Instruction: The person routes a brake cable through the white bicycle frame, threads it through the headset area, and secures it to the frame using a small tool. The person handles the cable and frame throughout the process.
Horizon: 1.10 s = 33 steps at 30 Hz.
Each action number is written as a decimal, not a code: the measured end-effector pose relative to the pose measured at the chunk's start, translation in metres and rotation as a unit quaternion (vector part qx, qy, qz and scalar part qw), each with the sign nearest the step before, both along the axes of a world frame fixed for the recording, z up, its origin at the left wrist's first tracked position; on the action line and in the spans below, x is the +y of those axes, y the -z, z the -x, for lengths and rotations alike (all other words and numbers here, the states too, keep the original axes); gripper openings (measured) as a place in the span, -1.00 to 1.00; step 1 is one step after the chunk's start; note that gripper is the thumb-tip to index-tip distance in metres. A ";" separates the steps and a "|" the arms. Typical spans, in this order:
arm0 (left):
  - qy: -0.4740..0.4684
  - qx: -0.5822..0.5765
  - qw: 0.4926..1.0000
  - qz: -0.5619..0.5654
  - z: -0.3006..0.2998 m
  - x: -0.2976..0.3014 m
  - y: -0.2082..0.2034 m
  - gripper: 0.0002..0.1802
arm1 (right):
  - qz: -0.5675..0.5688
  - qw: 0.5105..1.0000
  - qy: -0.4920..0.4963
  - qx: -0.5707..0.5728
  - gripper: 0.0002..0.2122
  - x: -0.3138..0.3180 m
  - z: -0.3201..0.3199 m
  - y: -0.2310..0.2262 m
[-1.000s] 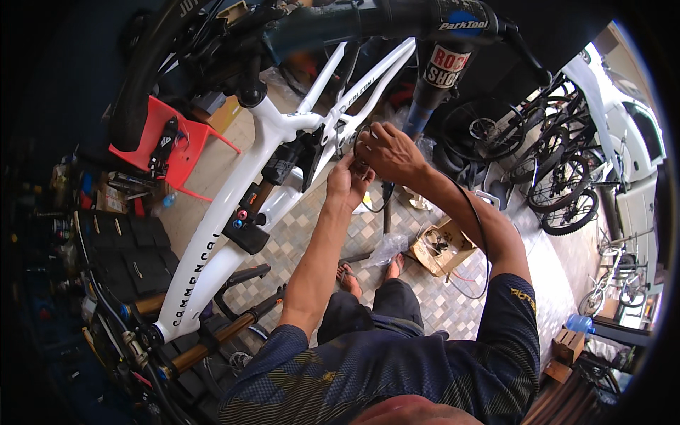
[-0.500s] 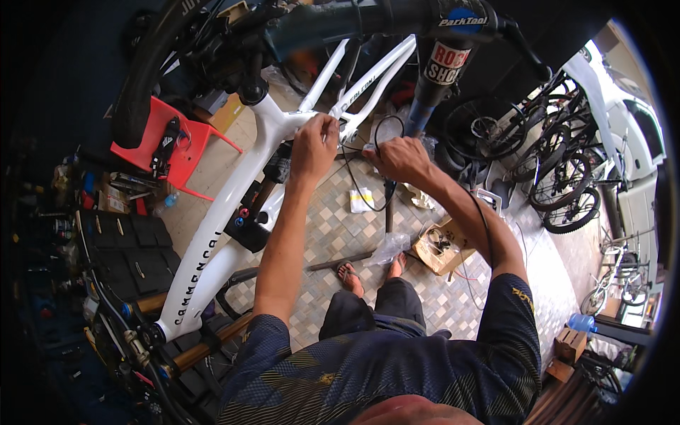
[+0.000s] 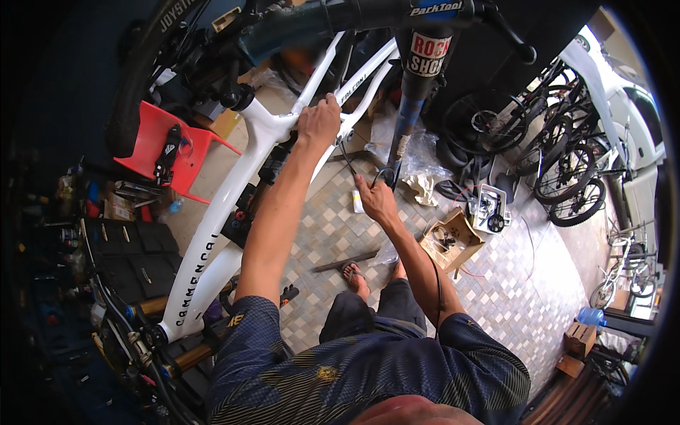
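A white bicycle frame (image 3: pixel 237 173) is held up in front of me on the left. My left hand (image 3: pixel 319 126) is at its rear junction, fingers curled together against the tubing; what they pinch is hidden. Lower and to the right, my right hand (image 3: pixel 377 202) is closed on a thin black cable (image 3: pixel 347 159). The cable runs up from my fingers toward the frame, just below my left hand. Another stretch of it loops back along my right forearm. Beside the frame's lower tubes sits a black rear shock (image 3: pixel 275 164).
A repair stand's dark post (image 3: pixel 402 134) rises just beyond my right hand. Near my feet are a cardboard box (image 3: pixel 450 242) of parts and a white tray (image 3: pixel 490 209). A red chair (image 3: pixel 159 149) stands left; several bicycles (image 3: pixel 567 170) are at the right.
My right hand has moved down and toward me, drawing the cable straighter below the frame. My left hand has shifted slightly up along the tubing. The view has turned a little.
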<state>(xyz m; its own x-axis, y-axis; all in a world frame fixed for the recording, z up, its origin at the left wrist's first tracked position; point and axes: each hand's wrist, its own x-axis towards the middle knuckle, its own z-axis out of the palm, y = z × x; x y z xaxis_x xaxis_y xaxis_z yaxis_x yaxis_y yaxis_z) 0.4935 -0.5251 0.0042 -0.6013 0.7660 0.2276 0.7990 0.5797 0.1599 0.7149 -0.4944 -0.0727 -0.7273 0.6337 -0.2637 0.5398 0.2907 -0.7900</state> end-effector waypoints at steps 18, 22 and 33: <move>0.025 -0.016 0.999 -0.040 0.009 -0.006 0.012 -0.66 | -0.256 0.966 -0.035 -0.008 -0.49 -0.018 -0.009 -0.066; 0.027 -0.040 0.999 -0.022 0.006 0.002 0.003 -0.63 | -0.305 0.952 -0.029 0.011 -0.54 -0.002 0.001 -0.052; 0.032 -0.033 0.998 -0.046 0.010 0.007 0.011 -0.67 | -0.339 0.940 -0.020 0.042 -0.55 0.012 0.011 -0.052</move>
<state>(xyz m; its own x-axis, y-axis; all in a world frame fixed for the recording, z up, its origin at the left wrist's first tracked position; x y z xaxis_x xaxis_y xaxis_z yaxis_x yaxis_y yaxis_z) 0.4836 -0.5178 -0.0063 -0.5683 0.7805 0.2606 0.8196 0.5086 0.2639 0.7034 -0.4824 -0.0205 -0.7547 0.6064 0.2505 0.4612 0.7619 -0.4548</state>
